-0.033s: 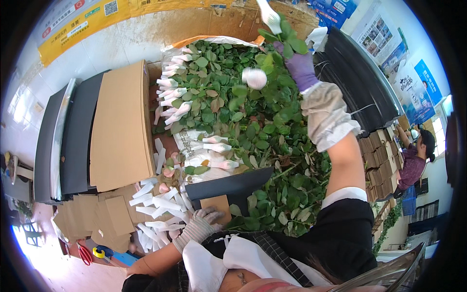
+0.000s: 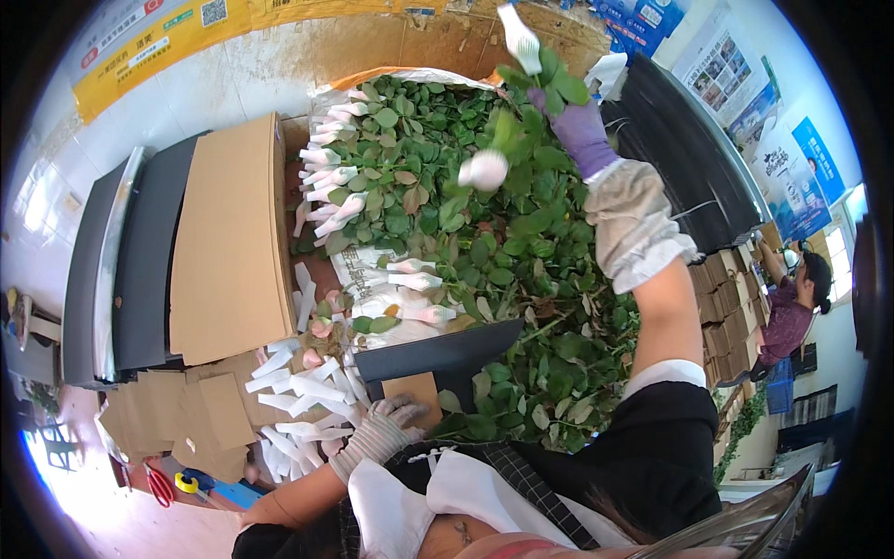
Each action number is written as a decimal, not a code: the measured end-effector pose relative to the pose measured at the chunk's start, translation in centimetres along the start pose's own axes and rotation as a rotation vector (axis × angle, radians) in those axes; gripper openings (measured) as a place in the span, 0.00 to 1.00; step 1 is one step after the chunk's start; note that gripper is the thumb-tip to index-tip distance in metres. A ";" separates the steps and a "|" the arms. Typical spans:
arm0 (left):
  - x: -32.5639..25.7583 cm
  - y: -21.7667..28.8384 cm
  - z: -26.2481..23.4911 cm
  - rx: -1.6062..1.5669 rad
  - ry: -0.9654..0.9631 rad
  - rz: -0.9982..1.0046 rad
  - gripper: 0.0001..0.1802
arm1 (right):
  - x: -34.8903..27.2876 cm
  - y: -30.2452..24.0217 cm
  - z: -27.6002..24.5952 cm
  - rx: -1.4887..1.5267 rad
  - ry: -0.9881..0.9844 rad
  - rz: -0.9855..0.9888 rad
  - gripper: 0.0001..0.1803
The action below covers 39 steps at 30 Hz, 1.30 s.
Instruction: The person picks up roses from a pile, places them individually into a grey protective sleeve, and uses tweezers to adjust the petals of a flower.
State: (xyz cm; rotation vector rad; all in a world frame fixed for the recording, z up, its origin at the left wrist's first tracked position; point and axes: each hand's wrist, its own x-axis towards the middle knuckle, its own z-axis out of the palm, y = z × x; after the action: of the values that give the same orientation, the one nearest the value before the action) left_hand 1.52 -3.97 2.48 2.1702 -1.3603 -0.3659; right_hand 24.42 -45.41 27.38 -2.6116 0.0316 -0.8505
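Observation:
My right hand (image 2: 579, 130), in a purple glove with a pale sleeve cover, is reached out over the far right of the leafy pile. It is closed on leafy rose stems. A rose in a white net sleeve (image 2: 520, 42) points up beyond it. To its left, a pinkish-white netted rose (image 2: 484, 171) hangs blurred above the leaves. My left hand (image 2: 389, 427), in a whitish glove, is low in the middle, its fingers bent over a small brown cardboard piece (image 2: 417, 393). That piece lies against a black sheet (image 2: 438, 352).
Several netted roses (image 2: 326, 177) line the left edge of the pile of stems (image 2: 503, 252). Loose white net sleeves (image 2: 312, 391) lie left of the black sheet. Cardboard sheets (image 2: 228, 242) stand at left, black sheets (image 2: 684, 154) at right. Red scissors (image 2: 160, 486) lie lower left. Another person (image 2: 790, 312) is at far right.
My right hand has shifted slightly right and nearer. The white netted rose has tilted and come lower, and the pinkish-white one has dropped a little. My left hand stays put.

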 end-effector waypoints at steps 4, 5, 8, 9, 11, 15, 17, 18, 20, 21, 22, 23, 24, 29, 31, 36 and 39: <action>0.6 1.3 -0.3 -0.167 -0.018 -0.248 0.24 | 1.8 4.1 -3.8 -0.872 0.078 -0.327 0.14; 0.3 1.4 -0.6 -0.130 -0.014 -0.225 0.23 | 1.4 2.9 -4.8 -0.967 0.139 -0.370 0.15; 0.5 1.6 -1.7 -0.054 -0.014 -0.102 0.16 | 1.5 2.0 -6.7 -0.967 0.341 -0.528 0.20; 0.2 1.0 -1.3 0.030 -0.009 -0.031 0.14 | 1.6 2.1 -6.8 -0.923 0.419 -0.606 0.20; 0.0 1.3 -1.7 0.003 0.049 -0.013 0.10 | 0.6 1.5 -8.4 -1.099 0.440 -0.532 0.18; 0.5 2.0 -2.8 0.143 0.024 0.111 0.12 | -4.3 -0.3 -15.4 -0.960 0.489 -0.513 0.15; 0.1 2.1 -2.6 0.131 0.026 0.074 0.14 | -10.2 -2.4 -14.6 0.109 0.203 -0.644 0.17; 0.1 1.9 -2.5 0.125 0.041 0.068 0.15 | -12.8 -4.1 -12.2 0.603 -0.003 -0.562 0.19; -0.2 2.1 -2.4 0.125 0.031 0.012 0.21 | -18.1 -6.9 -10.6 1.053 -0.143 -0.374 0.24; -0.4 2.3 -2.6 0.100 0.036 -0.013 0.23 | -20.5 -7.9 -10.2 1.030 -0.131 -0.323 0.26; 0.3 2.8 -2.7 0.062 0.031 -0.008 0.24 | -22.1 -7.3 -10.4 1.068 -0.057 -0.281 0.26; 0.5 3.3 -3.3 0.065 0.048 0.006 0.25 | -23.5 -6.5 -9.3 1.142 0.016 -0.249 0.27; 0.6 3.8 -3.9 0.071 0.031 -0.001 0.26 | -24.4 -6.1 -9.1 1.236 0.049 -0.242 0.27; 0.7 3.7 -4.3 0.087 0.042 0.059 0.18 | -27.7 -2.1 -5.6 2.028 -0.146 0.134 0.39; 0.5 3.9 -4.7 0.091 0.038 0.081 0.12 | -27.6 -5.3 -5.8 1.968 -0.098 0.058 0.41; 0.6 4.2 -4.7 0.147 -0.010 0.100 0.12 | -28.3 -6.7 -7.9 1.414 -0.118 -0.099 0.31; 1.1 4.8 -4.8 0.148 -0.031 0.104 0.12 | -28.8 -5.8 -7.5 1.213 -0.063 -0.253 0.38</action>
State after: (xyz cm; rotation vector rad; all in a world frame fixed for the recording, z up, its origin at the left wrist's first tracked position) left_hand 0.83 -5.07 9.25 2.2091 -1.5544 -0.2671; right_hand -3.97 -38.71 18.93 -1.4909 -0.6344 -0.5650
